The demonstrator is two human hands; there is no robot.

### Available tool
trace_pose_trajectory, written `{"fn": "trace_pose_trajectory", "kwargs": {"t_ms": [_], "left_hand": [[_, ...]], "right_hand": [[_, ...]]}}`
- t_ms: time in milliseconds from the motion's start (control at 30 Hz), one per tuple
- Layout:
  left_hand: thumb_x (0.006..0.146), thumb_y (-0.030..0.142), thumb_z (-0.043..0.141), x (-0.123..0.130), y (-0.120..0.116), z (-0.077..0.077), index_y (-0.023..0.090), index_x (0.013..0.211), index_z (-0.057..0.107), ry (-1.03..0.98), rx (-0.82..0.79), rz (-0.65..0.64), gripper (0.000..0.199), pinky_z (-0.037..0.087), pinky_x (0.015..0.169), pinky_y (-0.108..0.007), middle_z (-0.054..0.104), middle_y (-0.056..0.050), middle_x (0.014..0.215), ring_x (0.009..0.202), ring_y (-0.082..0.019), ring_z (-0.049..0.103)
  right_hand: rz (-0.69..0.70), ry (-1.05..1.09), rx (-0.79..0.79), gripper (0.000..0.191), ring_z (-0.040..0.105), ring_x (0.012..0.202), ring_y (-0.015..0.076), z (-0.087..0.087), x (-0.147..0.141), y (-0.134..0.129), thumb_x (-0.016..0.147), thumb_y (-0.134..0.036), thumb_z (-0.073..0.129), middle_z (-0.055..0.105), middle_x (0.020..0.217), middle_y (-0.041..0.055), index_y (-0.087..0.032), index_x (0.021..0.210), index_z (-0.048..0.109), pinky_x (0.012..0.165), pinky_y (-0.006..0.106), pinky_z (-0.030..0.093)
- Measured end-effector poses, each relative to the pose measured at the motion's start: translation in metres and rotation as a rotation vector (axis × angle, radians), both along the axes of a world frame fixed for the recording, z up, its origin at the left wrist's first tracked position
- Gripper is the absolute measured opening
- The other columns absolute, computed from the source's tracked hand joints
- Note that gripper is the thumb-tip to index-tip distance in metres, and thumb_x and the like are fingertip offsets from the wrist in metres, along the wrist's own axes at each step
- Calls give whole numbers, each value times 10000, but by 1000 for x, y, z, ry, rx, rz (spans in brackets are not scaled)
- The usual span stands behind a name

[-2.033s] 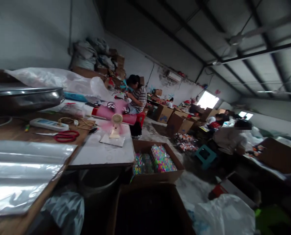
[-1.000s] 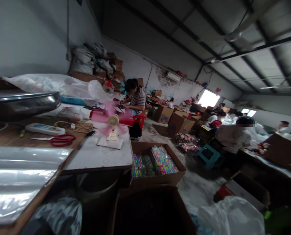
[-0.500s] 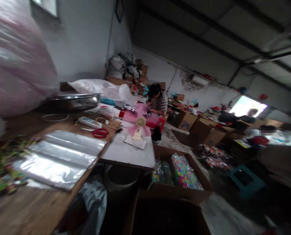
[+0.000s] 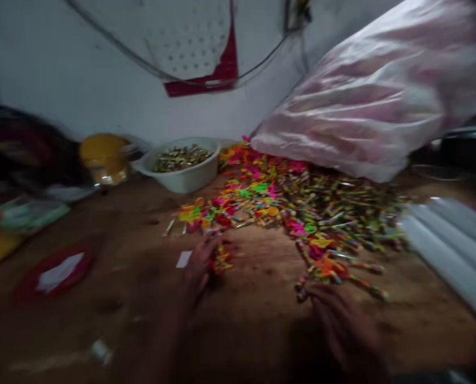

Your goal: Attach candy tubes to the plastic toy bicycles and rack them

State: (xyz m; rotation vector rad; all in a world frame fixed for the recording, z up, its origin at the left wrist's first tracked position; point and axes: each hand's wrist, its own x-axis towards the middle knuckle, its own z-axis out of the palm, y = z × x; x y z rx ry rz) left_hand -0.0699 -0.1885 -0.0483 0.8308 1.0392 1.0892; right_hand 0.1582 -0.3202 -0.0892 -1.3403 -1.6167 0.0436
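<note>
My left hand is above the wooden table with its fingers curled against a small bunch of yellow, orange and red plastic pieces. Blur hides their exact shape. At the right, my right hand reaches forward, fingertips together at the end of a thin patterned stick; much of that stick is hidden or blurred. Just beyond it lie an orange piece and more patterned sticks. A large heap of bright plastic pieces and thin sticks spreads in front of both hands.
A white basin of small sticks stands against the wall. Clear plastic bags lie at the right, below a big pinkish bulging bag. On the left are a red disc with white paper and a yellow container.
The view has swung left, from the room with the fan and boxes to the table and wall. Both my hands, unseen before, are now in view.
</note>
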Motion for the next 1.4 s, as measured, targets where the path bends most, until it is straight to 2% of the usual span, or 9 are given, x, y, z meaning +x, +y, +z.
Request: {"fn": "trace_pose_trajectory", "kwargs": {"t_ms": [167,433,567,667,733,833,1067,1233,1400], "left_hand": [[794,350,626,3,-22,-1,205,1158,564,-136,-24,-182,397,510,678,-248,652,-53,1039,753,-138,645],[811,325,590,10,-42,-12,177,1183,592,-108,-87,-244,401,464,826,-268,662,-64,1070,967,-202,619],[877,423,471,19,-45,-12,160,1147,601,-146,-106,-221,399,475,837,-277,653,-80,1084,985,-199,615],[909,444,371,17,-46,-11,146,1104,589,-238,-224,-221,417,522,748,-322,661,-112,1027,900,-209,645],[901,379,397,11,-47,-12,134,1009,599,-254,-270,-208,335,536,681,-330,667,-122,981,832,-210,657],[835,280,511,5,-51,-18,108,867,609,-215,-213,-206,200,538,652,-324,668,-128,935,765,-203,660],[757,356,649,-5,-52,-27,163,1089,623,274,-17,-241,385,468,603,-231,657,-62,861,688,-145,625],[778,355,609,-4,-54,-13,186,904,703,898,374,-353,231,399,590,-236,650,-42,748,652,-148,562],[773,429,611,15,-52,-6,241,1080,657,1043,620,-373,363,428,730,-290,656,-69,924,813,-211,585]], "right_hand": [[192,95,-189,214,619,859,176,39,-53,52,832,-249,557,660,957,69,-200,1034,609,757,298,514],[466,631,-612,272,639,847,178,8,-94,76,799,-339,563,688,939,51,-180,1001,652,758,301,510],[451,741,-691,338,645,762,169,14,-87,75,786,-394,557,695,879,48,-163,1012,657,681,284,516],[278,762,-650,333,638,745,163,24,-66,67,772,-421,574,689,859,58,-148,938,667,676,279,512],[134,686,-603,314,627,749,156,27,-47,54,770,-413,585,676,854,57,-152,933,651,680,268,501],[94,414,-610,289,593,667,143,22,-26,26,822,-397,521,639,792,35,-174,986,604,594,250,473],[113,-2,-437,237,626,691,162,2,-30,-13,892,-306,439,643,852,55,-194,1088,510,581,251,480],[237,-73,-305,145,612,611,152,-9,-35,5,895,-247,421,633,756,31,-216,982,534,531,239,474],[310,-190,-238,170,633,727,173,-18,-33,25,840,-162,409,637,836,60,-207,954,527,574,248,499]]}}
